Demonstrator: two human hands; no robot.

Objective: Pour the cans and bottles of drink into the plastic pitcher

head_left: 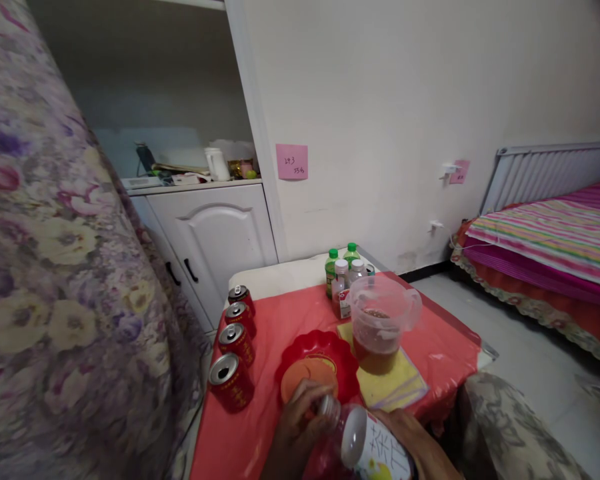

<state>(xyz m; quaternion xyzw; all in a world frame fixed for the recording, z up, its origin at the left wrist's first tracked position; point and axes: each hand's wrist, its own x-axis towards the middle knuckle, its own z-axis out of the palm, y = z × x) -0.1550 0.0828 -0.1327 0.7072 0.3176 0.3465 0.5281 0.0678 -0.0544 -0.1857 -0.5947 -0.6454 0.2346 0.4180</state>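
On the left of the table (260, 427), which is covered in red cloth, four red cans (231, 380) stand in a row along the edge, beside a flowered curtain (55, 280). Just right of them, the left hand (296, 427) has its fingers curled closed around the cap end of a bottle (367, 445) with red contents, which lies tilted low over the table's near edge. A red plate (317, 363) sits just beyond that hand. The right hand (420, 447) has its grip closed on the bottle's body from underneath (only partly in view). Farther back stands a clear pitcher (380, 323) holding brown liquid, on a yellow cloth (393, 380), with small bottles (345, 273) behind.
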